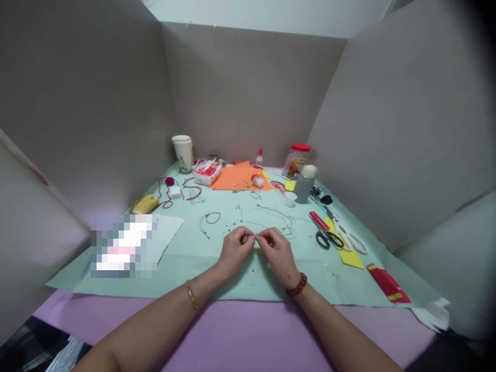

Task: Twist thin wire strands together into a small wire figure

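My left hand [237,248] and my right hand [277,253] meet over the middle of the table, thumbs and forefingers pinched tip to tip. What they pinch is too small to make out. Just beyond the right hand lies a loose tangle of thin greenish cord [289,225]; whether a strand of it runs into my fingers I cannot tell. A looped cord [213,218] rests on the green sheet to the left. Several tiny dark bits, perhaps beads [229,225], are scattered beside the left hand.
Black-handled scissors [329,239], white-handled scissors [351,240] and a red packet [387,283] lie at right. Behind stand a grey bottle [304,187], a small white cup [290,199], a red-lidded jar [297,160], orange paper [236,178], tissues [208,173] and a paper cup [183,155].
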Motion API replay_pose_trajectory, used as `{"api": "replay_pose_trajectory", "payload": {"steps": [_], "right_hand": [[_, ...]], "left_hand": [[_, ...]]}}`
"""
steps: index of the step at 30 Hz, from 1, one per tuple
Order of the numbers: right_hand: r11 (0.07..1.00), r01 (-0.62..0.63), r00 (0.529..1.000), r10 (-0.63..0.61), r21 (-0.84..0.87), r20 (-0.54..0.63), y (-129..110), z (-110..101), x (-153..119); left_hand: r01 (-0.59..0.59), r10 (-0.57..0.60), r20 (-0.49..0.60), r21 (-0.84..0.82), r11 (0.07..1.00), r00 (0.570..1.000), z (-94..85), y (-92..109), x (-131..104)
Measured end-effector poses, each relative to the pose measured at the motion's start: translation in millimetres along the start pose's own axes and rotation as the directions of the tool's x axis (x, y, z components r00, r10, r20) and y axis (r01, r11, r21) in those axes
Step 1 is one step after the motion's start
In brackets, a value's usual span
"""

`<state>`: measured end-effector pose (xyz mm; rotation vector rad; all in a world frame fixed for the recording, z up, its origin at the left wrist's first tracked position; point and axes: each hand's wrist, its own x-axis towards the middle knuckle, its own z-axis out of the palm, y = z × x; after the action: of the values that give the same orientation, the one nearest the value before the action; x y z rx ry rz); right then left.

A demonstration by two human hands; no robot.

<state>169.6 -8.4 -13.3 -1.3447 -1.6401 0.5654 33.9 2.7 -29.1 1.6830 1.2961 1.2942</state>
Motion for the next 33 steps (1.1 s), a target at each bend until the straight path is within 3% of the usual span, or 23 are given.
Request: {"api": "replay_pose_trajectory", "payload": {"steps": [6, 12, 16, 27, 33], "right_hand": [[0.998, -0.035, 0.999, 0.036, 0.048, -0.013, -1.4, -3.0, 0.6], [0.965, -0.146, 0.989, 0.141, 0.217, 0.035, -3.8, -9.1, 1.6], [0.983, -0.1, 0.995, 0.095, 0.152, 0.043, -3.3, -5.6, 1.0], [0.985, -0.111, 0.994, 0.109, 0.131, 0.023, -1.5, -1.9, 0.6], [0.998, -0.012, 1.0, 0.012, 0.061, 0.006, -0.7, -1.5, 0.2]], "left_hand": [[0.066, -0.065, 0.012, -0.101, 0.993, 0.998, 0.3, 2.0, -1.0], [0.17, -0.16, 0.062, -0.257, 0.951, 0.985, 0.8, 3.2, 0.2], [0.167, -0.152, 0.08, -0.26, 0.951, 0.985, 0.8, 2.4, 0.6], [0.21, -0.167, 0.161, -0.297, 0.932, 0.973, -3.8, 6.8, 2.1], [0.281, -0.229, 0.19, -0.317, 0.906, 0.955, -5.4, 4.6, 5.0]]}}
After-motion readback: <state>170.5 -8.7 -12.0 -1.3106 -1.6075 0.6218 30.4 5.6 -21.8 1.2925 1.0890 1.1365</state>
